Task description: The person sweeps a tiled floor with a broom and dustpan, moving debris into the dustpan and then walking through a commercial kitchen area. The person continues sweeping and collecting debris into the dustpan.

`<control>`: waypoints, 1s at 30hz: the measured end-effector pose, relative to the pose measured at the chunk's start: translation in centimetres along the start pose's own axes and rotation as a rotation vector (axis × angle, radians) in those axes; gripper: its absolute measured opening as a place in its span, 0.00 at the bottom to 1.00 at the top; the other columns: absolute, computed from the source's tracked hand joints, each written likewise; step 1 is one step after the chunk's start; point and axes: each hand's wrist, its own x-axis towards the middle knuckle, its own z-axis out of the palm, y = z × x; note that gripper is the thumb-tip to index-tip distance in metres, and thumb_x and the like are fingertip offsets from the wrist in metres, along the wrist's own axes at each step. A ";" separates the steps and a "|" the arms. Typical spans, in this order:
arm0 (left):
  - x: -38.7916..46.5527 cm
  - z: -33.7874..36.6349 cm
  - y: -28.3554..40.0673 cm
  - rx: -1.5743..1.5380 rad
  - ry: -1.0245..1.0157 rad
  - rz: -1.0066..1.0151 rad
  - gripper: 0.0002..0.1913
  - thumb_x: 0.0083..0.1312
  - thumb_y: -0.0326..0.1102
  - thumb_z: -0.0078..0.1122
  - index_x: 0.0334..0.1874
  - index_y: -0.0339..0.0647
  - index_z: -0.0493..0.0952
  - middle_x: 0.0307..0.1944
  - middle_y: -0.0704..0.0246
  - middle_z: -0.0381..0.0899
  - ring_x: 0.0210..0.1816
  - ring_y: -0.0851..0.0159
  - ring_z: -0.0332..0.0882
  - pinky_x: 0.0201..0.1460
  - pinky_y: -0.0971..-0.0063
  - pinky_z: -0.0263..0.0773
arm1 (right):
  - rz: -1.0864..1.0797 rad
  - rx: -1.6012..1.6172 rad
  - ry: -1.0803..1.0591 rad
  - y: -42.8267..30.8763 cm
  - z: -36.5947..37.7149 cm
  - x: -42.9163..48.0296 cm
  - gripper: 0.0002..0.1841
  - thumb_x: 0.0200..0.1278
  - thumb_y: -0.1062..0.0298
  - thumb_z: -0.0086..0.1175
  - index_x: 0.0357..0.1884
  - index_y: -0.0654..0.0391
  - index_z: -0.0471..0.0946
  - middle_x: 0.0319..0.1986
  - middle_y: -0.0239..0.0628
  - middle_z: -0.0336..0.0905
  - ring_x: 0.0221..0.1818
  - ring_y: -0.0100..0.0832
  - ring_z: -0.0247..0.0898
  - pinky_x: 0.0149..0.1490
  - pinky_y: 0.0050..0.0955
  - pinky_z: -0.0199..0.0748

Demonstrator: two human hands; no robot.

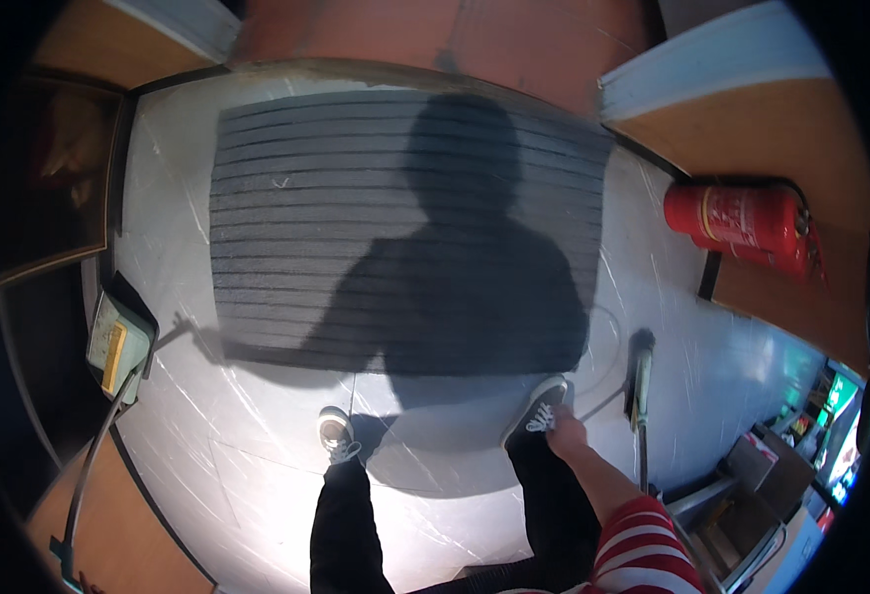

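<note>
My right hand [568, 435] hangs over my right shoe [543, 408], its fingers partly curled; whether anything is in them cannot be seen. At the bottom left edge, only reddish fingertips of what seems my left hand [92, 587] show, close to the teal grip of a long metal handle [87, 457]. That handle runs up to a pale green dustpan [119, 347] with a yellow strip, tilted by the left wall. A second long-handled tool [643, 382], with a narrow pale green head, stands right of my right hand. A grey ribbed floor mat [301, 245] lies in front of me.
Red fire extinguishers [739, 223] are by the wooden panel at right. Metal-edged bins or drawers [732, 497] are at lower right. A dark framed panel [34, 171] is at left. Reddish flooring [420, 33] lies beyond the mat, and my shadow falls across it.
</note>
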 end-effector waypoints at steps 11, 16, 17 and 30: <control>0.3 1.2 1.2 -0.055 0.013 0.025 0.20 0.58 0.51 0.51 0.15 0.48 0.60 0.06 0.72 0.54 0.05 0.68 0.51 0.06 0.71 0.51 | 0.770 0.088 0.276 13.3 1.3 -20.2 0.38 0.45 0.61 0.59 0.60 0.55 0.55 0.62 0.47 0.47 0.61 0.46 0.49 0.61 0.41 0.54; -0.2 2.4 2.0 -0.041 0.020 0.045 0.19 0.58 0.49 0.52 0.15 0.49 0.61 0.06 0.73 0.55 0.06 0.69 0.52 0.07 0.73 0.52 | 0.921 0.237 0.344 17.9 0.6 -20.4 0.37 0.47 0.59 0.57 0.60 0.57 0.55 0.59 0.49 0.53 0.60 0.47 0.52 0.60 0.39 0.56; -0.6 2.8 2.1 -0.032 0.016 0.049 0.19 0.58 0.49 0.52 0.15 0.49 0.61 0.07 0.73 0.55 0.06 0.69 0.52 0.07 0.73 0.52 | 0.965 0.303 0.289 18.9 0.7 -18.9 0.37 0.48 0.58 0.57 0.60 0.57 0.55 0.59 0.49 0.54 0.60 0.46 0.52 0.60 0.39 0.57; -4.7 6.1 6.5 0.032 0.099 0.207 0.17 0.58 0.46 0.54 0.15 0.50 0.62 0.07 0.75 0.57 0.07 0.72 0.55 0.10 0.77 0.53 | 0.790 0.454 0.060 26.5 23.5 4.5 0.36 0.42 0.56 0.59 0.50 0.72 0.62 0.47 0.60 0.68 0.51 0.49 0.66 0.54 0.37 0.65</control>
